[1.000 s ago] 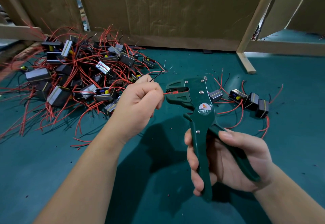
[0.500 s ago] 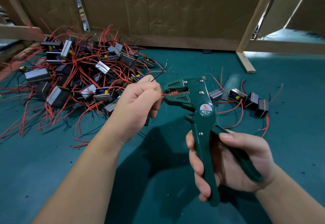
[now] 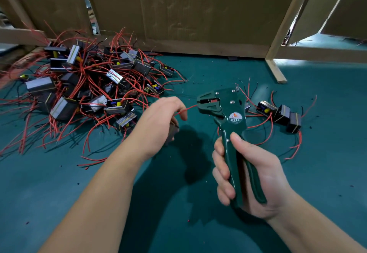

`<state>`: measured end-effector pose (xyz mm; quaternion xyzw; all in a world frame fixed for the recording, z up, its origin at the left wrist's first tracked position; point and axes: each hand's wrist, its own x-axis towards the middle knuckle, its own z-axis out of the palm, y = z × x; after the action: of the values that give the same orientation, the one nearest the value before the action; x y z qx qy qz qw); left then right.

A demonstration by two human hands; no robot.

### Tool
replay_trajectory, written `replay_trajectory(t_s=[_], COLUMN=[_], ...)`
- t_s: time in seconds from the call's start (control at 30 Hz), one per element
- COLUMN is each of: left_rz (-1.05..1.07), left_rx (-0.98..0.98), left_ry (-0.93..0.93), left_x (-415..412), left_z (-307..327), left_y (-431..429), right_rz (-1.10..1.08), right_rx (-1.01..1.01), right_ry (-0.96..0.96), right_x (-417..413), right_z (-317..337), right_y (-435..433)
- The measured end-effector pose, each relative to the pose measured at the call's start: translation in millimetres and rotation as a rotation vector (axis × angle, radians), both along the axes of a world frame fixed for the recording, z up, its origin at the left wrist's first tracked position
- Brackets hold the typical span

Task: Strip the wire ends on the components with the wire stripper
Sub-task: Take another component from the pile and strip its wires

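While the right hand [image 3: 252,175] curls its fingers and thumb around both handles of the green wire stripper [image 3: 228,105], the handles lying near each other in the palm, the left hand [image 3: 156,121] pinches a red wire [image 3: 187,108] whose end sits in the tool's head. The 2 hands are apart, joined only by that wire. Under the left hand a dark component [image 3: 172,132] shows, mostly hidden.

Below both hands spreads a teal mat [image 3: 59,193] flecked with small dark and red scraps. Beyond and left of the left hand lies a tangled pile of components [image 3: 89,85] with red leads. Beyond the right hand, to its right, 3 more components [image 3: 279,111] lie in a row, just beside one another. Behind everything stands a brown cardboard wall [image 3: 188,10], and a pale wooden post [image 3: 286,22] slants down to the mat beyond the right hand.
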<state>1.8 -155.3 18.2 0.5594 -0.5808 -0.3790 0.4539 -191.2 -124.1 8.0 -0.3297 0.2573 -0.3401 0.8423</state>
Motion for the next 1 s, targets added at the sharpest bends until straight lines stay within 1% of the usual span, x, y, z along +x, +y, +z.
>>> replay_trajectory(t_s=[0.03,0.07,0.17,0.2,0.23,0.27,0.3,0.4,0.47,0.53,0.57,0.6,0.63,0.7,0.73,0.77,0.87,1.0], left_rz=[-0.001,0.004,-0.011,-0.018,-0.028,-0.045,-0.068,-0.143,-0.078,0.043,0.088,0.126,0.161,0.226,0.263,0.302,0.379,0.447], left_rx=[0.048,0.096,0.208,0.231,0.246,0.257,0.257,0.195,0.156,0.135,0.105,0.040,-0.064,-0.273,-0.323,-0.329,-0.236,-0.058], left_ry=[0.040,0.149,0.677,0.812,0.896,0.940,0.940,0.908,0.891,0.861,0.793,0.654,0.396,-0.212,-0.404,-0.500,-0.563,-0.688], left_x=[-5.6,-12.1,-29.2,-32.5,-34.5,-35.8,-36.6,-38.8,-38.4,-35.1,-33.1,-30.4,-26.1,-15.2,-11.4,-8.8,-7.7,-3.7], left_z=[-0.7,-1.1,5.9,8.0,9.6,11.3,12.7,13.5,12.9,9.8,8.7,6.2,2.3,-9.7,-15.1,-18.1,-19.8,-16.4], left_y=[0.8,1.9,5.8,7.1,7.8,8.1,8.4,8.5,5.4,-0.8,-2.6,-3.4,-2.1,0.4,0.3,0.5,1.1,1.8], right_rz=[-0.030,-0.037,0.021,0.071,0.128,0.180,0.213,0.194,0.122,-0.022,-0.115,-0.202,-0.276,-0.384,-0.425,-0.459,-0.554,-0.658], right_rx=[0.005,0.001,-0.020,-0.033,-0.052,-0.075,-0.103,-0.167,-0.178,-0.197,-0.205,-0.212,-0.222,-0.223,-0.208,-0.185,-0.152,-0.268], right_ry=[0.013,0.004,-0.030,-0.035,-0.041,-0.043,-0.035,0.004,0.005,0.015,0.018,0.021,0.028,0.059,0.079,0.093,0.171,0.343], right_x=[0.9,1.2,-2.8,-4.3,-5.5,-6.5,-7.1,-6.1,-4.9,-4.3,-4.9,-6.3,-8.5,-13.7,-16.1,-18.0,-19.5,-16.7], right_z=[0.1,0.7,3.7,4.6,4.8,4.5,4.3,2.8,1.5,1.6,1.8,2.7,3.7,5.7,6.4,6.3,3.4,-1.7], right_y=[-0.4,-1.7,-6.6,-7.5,-7.9,-8.0,-8.1,-8.6,-8.4,-9.5,-10.8,-12.9,-15.6,-21.3,-23.1,-24.5,-25.4,-22.6])
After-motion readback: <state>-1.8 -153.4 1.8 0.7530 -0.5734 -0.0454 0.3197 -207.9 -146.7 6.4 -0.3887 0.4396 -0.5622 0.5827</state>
